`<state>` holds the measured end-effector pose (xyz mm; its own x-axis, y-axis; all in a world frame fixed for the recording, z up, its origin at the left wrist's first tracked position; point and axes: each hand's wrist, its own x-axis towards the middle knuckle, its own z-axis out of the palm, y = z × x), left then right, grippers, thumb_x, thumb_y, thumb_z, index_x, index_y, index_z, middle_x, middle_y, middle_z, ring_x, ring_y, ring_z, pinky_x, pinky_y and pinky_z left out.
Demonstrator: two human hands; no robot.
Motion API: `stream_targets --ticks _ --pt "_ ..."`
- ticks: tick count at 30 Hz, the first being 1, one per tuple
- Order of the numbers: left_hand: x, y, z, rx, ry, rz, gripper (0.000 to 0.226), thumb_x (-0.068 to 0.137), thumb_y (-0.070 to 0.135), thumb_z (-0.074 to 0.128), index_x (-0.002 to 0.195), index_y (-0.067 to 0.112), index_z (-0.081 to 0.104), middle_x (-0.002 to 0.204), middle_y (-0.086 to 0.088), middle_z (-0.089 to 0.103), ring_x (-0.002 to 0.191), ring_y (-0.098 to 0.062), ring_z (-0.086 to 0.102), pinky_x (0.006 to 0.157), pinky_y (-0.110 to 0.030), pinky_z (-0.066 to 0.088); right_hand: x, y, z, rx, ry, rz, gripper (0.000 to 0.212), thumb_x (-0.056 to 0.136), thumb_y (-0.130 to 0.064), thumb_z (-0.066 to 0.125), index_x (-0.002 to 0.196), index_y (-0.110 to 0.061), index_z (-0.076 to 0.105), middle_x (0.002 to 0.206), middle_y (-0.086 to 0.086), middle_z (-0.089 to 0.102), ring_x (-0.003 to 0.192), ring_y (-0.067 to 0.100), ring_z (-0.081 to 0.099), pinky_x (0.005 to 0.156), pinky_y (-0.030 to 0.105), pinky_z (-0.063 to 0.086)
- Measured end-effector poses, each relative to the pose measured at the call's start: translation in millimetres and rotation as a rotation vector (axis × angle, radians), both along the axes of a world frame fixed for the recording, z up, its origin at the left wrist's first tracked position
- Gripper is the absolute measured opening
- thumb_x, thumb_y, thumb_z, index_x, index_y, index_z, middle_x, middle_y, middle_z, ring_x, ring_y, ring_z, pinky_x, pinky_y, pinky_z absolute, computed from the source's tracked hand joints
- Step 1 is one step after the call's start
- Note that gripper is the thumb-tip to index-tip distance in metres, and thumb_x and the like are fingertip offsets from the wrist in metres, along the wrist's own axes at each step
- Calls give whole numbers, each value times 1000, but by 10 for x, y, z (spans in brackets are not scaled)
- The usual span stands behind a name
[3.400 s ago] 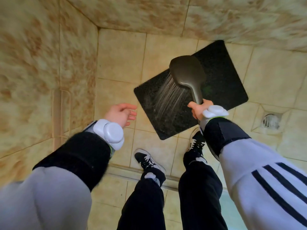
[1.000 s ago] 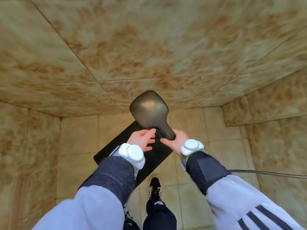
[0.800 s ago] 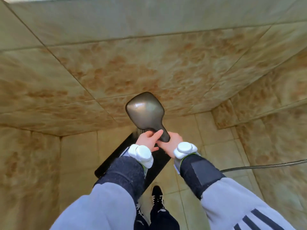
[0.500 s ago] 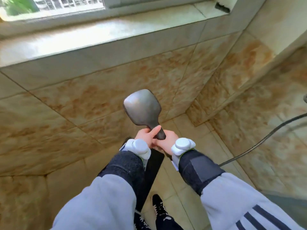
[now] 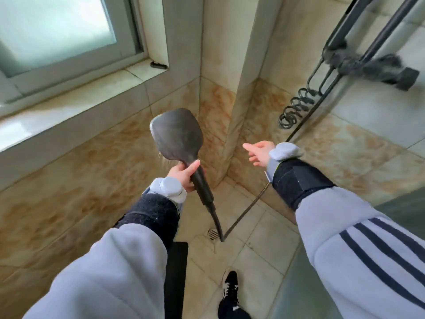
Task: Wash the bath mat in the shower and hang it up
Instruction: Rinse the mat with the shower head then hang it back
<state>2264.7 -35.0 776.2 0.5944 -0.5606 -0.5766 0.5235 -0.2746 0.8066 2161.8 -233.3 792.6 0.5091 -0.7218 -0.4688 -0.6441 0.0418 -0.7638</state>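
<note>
Home bathroom, shower stall. Evidence: beige marbled tile on walls (image 5: pixel 92 171) and floor (image 5: pixel 264 247), floor drain (image 5: pixel 212 234) set in the tiles, handheld shower head (image 5: pixel 176 134) on a dark hose (image 5: pixel 243 213) that runs down to the floor, dark riser pipes (image 5: pixel 345 26) and a coiled hose (image 5: pixel 296 107) on the right wall, frosted window (image 5: pixel 57 31) over a tiled sill (image 5: pixel 69 104), greenish glass panel (image 5: pixel 294 295) at lower right.
</note>
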Motion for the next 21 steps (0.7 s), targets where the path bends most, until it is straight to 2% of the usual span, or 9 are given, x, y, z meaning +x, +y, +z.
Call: stream_targets --ticks 3,5,8,10,12,13,16,19,21 --pt "-37 -548 228 -12 -68 -81 13 92 26 58 84 16 56 75 -1 69 89 -28 62 95 -45 47 -178 -676 298 7 -76 -145 32 95 -27 56 70 -13 43 63 4 39 28 1 44 45 16 33" --pt "-89 -908 386 -46 -109 -139 15 92 27 57 83 15 57 68 2 70 80 -23 63 88 -40 48 -332 -1037 443 -21 -124 -250 33 95 -30 55 71 -12 42 63 3 38 33 4 43 47 18 29" --pt "-166 -1395 554 -51 -159 -230 20 93 30 56 92 10 57 81 -3 65 78 -21 62 85 -36 48 -548 -1468 652 -18 -164 -353 32 95 -39 53 91 -8 45 66 0 37 49 7 37 44 15 29" --pt "-251 -1742 653 -50 -189 -290 22 93 32 56 97 10 56 82 -5 64 76 -21 62 79 -32 48 -763 -1778 834 -7 -189 -433 42 93 -48 51 111 -12 45 67 -2 35 52 7 34 37 12 30" --pt "-343 -2017 743 -66 -198 -330 21 94 31 55 94 10 56 81 -6 64 72 -20 62 70 -27 49 -952 -2063 949 21 -236 -541 53 91 -54 50 129 -18 45 71 -2 37 54 7 36 46 14 34" --pt "-404 -2167 786 -64 -202 -347 20 94 31 54 92 11 56 81 -6 64 71 -19 62 70 -27 49 -1055 -2208 998 44 -269 -588 51 91 -55 49 131 -22 46 72 -3 38 56 8 37 52 16 34" --pt "-503 -2461 852 -62 -202 -385 21 93 32 55 93 11 57 82 -6 66 72 -21 63 84 -36 51 -1247 -2483 1124 40 -316 -675 48 87 -59 53 111 -19 46 71 -3 36 55 9 36 54 21 31" --pt "-615 -2688 870 -64 -211 -424 22 92 33 57 87 12 58 80 -6 66 73 -24 64 94 -43 48 -1355 -2723 1149 11 -362 -665 55 87 -58 53 124 -19 47 73 -2 34 53 10 34 48 19 29" --pt "-662 -2773 887 -66 -205 -434 22 92 33 57 85 12 58 80 -7 66 74 -24 63 94 -43 48 -1372 -2814 1139 0 -345 -650 51 86 -60 53 112 -16 51 69 -2 33 51 10 33 39 16 28"
